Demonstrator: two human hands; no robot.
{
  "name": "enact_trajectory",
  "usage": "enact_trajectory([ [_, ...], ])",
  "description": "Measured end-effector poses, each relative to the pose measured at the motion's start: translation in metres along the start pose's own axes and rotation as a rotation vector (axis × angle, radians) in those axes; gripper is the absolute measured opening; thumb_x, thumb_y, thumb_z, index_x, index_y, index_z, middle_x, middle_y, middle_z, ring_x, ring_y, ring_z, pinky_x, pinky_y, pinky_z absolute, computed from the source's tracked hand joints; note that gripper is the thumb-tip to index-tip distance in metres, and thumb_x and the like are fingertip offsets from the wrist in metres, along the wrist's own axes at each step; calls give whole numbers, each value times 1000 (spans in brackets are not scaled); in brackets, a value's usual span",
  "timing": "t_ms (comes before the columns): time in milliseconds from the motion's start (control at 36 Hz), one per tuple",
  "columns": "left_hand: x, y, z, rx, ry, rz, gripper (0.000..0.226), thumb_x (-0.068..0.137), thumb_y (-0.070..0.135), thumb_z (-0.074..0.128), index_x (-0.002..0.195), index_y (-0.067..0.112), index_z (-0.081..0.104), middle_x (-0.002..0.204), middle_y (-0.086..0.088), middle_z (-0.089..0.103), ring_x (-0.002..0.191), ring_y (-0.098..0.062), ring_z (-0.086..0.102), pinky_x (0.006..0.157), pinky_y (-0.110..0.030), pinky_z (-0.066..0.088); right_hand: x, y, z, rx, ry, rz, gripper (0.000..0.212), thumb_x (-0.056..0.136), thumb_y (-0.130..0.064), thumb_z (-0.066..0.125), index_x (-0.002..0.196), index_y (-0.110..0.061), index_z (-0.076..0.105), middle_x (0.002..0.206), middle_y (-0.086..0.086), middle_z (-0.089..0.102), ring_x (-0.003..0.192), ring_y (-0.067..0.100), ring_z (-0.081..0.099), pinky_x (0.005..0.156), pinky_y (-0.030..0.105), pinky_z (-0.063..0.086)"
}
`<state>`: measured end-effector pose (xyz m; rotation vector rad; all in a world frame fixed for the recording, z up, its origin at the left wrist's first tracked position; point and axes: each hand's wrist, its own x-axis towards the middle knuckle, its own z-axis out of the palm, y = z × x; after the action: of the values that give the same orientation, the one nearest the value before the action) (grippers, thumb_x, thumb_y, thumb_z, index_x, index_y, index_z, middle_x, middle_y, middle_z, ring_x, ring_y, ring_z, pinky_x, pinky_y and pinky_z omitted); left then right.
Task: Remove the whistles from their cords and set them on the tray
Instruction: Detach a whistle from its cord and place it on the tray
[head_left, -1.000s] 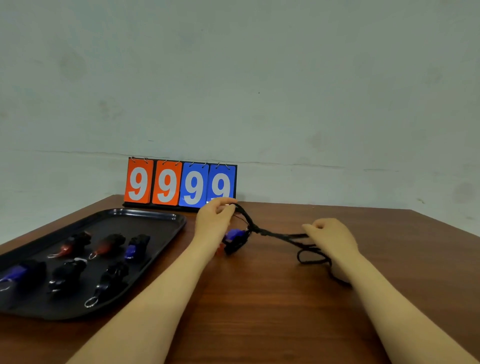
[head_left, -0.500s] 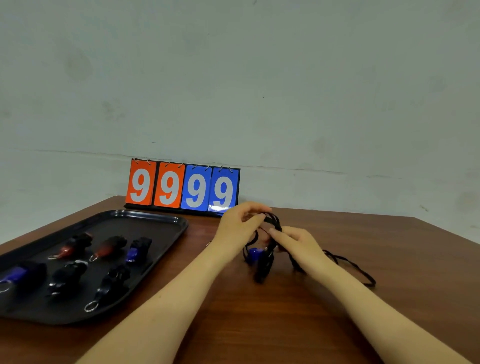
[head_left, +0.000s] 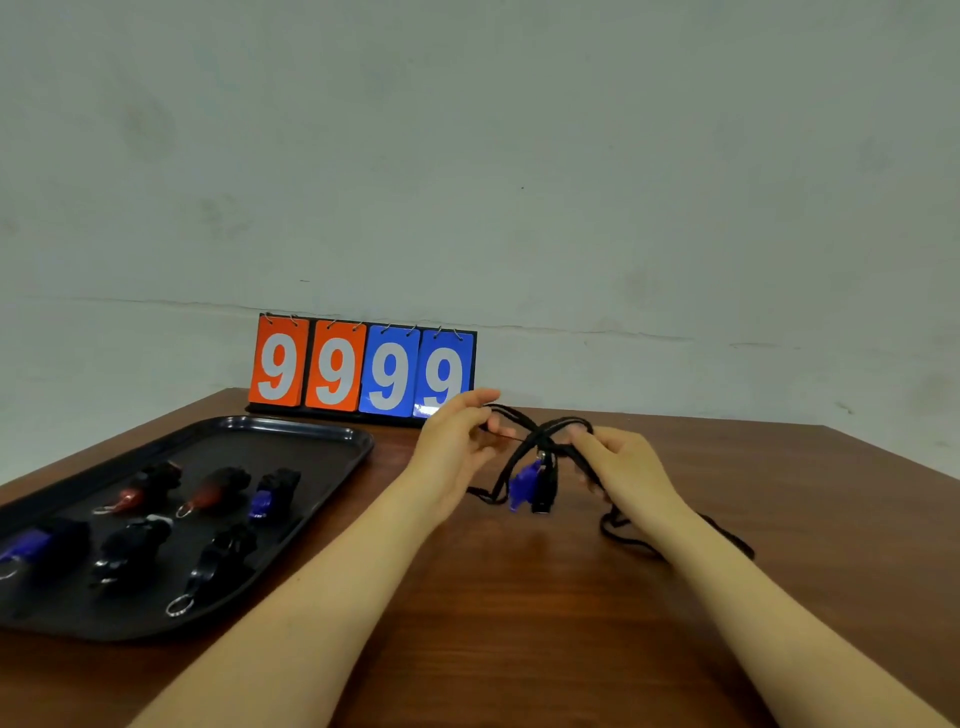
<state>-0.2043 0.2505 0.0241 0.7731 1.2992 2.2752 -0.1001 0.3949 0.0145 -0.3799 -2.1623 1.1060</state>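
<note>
A blue and black whistle (head_left: 531, 486) hangs from black cords (head_left: 527, 446) held up above the wooden table (head_left: 519, 597). My left hand (head_left: 457, 447) pinches the cords on the left side. My right hand (head_left: 621, 465) grips the cords on the right, and loose loops trail onto the table behind its wrist. The black tray (head_left: 311, 441) at the left holds several whistles without cords, red, blue and black ones.
A flip scoreboard (head_left: 363, 369) reading 9999 stands at the table's far edge, just behind my left hand. A pale wall rises behind it. The table's right edge runs diagonally at the far right.
My hands came together from a wide spread, lifted the cords and whistle off the table, and now hold them slightly apart with the whistle dangling between.
</note>
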Motion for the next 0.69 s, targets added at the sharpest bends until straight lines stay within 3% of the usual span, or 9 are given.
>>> enact_trajectory([
  [111, -2, -1, 2, 61, -55, -83, 25, 101, 5, 38, 113, 10, 59, 66, -3, 48, 62, -15, 59, 73, -33, 55, 0, 1, 1, 43, -102, 105, 33, 98, -33, 49, 74, -13, 59, 56, 0, 48, 40, 6, 36, 44, 19, 29],
  [250, -2, -8, 0, 279, -36, -111, 28, 101, 7, 37, 113, 16, 61, 69, -1, 49, 58, -11, 50, 60, -27, 49, 3, 3, -1, 639, -251, 216, 12, 96, -14, 51, 98, -6, 60, 59, -2, 46, 44, 9, 32, 41, 20, 28],
  [333, -1, -10, 1, 319, -32, -97, 30, 100, 6, 36, 112, 17, 61, 69, 0, 48, 53, -9, 42, 57, -25, 41, 3, 2, -2, 724, -193, 182, 24, 96, -4, 50, 117, -6, 60, 72, 0, 47, 51, 9, 39, 48, 22, 36],
  [528, -1, -7, 3, 244, -72, -123, 30, 101, 5, 32, 111, 12, 59, 59, 2, 42, 45, -7, 27, 40, -20, 23, 4, 4, -5, 348, 95, 97, 12, 95, -10, 53, 91, -17, 62, 88, -1, 58, 67, 11, 50, 62, 22, 40],
  [611, -2, -4, 2, 201, -85, -116, 29, 102, 8, 33, 110, 13, 60, 57, 2, 41, 44, -7, 26, 39, -19, 21, 4, 5, -6, 42, 165, -66, 13, 95, -13, 53, 91, -23, 60, 94, -8, 61, 86, 4, 56, 67, 13, 41],
  [694, -3, -5, 1, 266, -101, -53, 29, 102, 9, 35, 111, 15, 61, 59, 3, 45, 44, -7, 29, 44, -21, 25, 1, 8, -3, -247, 125, -257, 22, 93, -6, 51, 95, -26, 61, 98, -16, 58, 93, -3, 53, 76, 9, 39],
])
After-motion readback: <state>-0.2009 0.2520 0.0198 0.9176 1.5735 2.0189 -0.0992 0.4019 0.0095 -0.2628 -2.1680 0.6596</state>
